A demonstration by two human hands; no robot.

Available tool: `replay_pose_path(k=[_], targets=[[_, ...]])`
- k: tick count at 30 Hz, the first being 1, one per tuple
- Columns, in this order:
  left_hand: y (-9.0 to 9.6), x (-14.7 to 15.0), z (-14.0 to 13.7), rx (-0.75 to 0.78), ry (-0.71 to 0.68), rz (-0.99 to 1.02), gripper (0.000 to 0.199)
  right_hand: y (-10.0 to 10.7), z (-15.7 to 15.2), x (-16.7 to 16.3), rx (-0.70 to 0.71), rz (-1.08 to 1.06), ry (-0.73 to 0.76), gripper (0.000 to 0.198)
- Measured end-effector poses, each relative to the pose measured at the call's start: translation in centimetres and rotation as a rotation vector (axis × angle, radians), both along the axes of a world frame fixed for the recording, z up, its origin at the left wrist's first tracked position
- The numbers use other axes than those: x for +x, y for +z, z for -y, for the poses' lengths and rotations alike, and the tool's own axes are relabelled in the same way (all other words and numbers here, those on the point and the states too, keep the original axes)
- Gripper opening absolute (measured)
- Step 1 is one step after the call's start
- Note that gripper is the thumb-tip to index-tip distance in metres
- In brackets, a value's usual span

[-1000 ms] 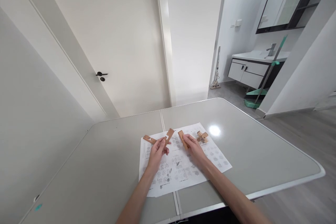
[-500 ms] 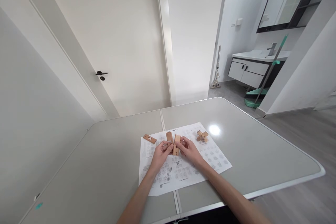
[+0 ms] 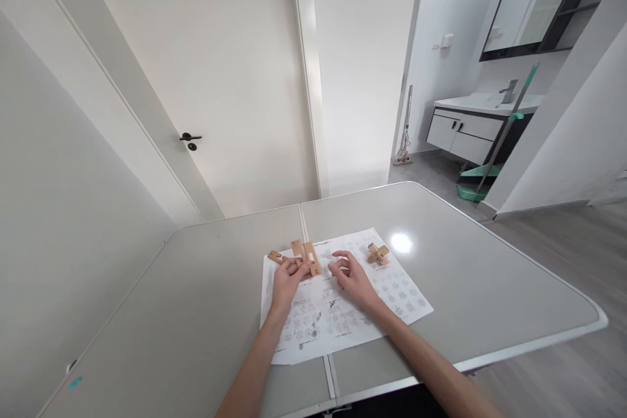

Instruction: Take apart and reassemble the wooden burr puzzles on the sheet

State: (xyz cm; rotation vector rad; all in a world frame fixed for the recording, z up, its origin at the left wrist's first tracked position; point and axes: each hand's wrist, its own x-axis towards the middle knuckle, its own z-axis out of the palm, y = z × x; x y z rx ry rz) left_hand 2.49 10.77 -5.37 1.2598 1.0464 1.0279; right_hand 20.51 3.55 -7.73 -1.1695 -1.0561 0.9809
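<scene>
My left hand (image 3: 284, 282) pinches flat notched wooden puzzle pieces over the left half of a printed paper sheet (image 3: 337, 341). One wooden piece (image 3: 312, 260) stands out on the right with a pale cut-out in it, and another piece (image 3: 296, 248) shows just beside it. My fingers hide their lower ends. Close by on the left lies a further notched wooden piece (image 3: 275, 257), partly behind that hand. My right hand (image 3: 355, 281) is open above the sheet, fingers curved apart, holding nothing. A cross-shaped assembly of interlocked wooden pieces (image 3: 377, 254) rests on the sheet's right side.
The sheet lies on a grey folding table (image 3: 196, 313) with a metal seam down its middle. Beyond the table are a white door (image 3: 235, 78), a mop (image 3: 405, 130), a washbasin cabinet (image 3: 463, 127) and a green dustpan (image 3: 471, 192).
My right hand has let go of the wooden piece marked 2 and opened. My left hand has moved left, carrying the wooden pieces toward the one lying on the sheet.
</scene>
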Motion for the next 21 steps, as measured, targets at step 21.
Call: replay_pose_path(k=[21], targets=[[1.2, -7.1, -3.7, 0.124, 0.385, -0.831, 0.025, 0.3, 0.7, -0.4, 0.022, 0.272, 0.010, 0.024]])
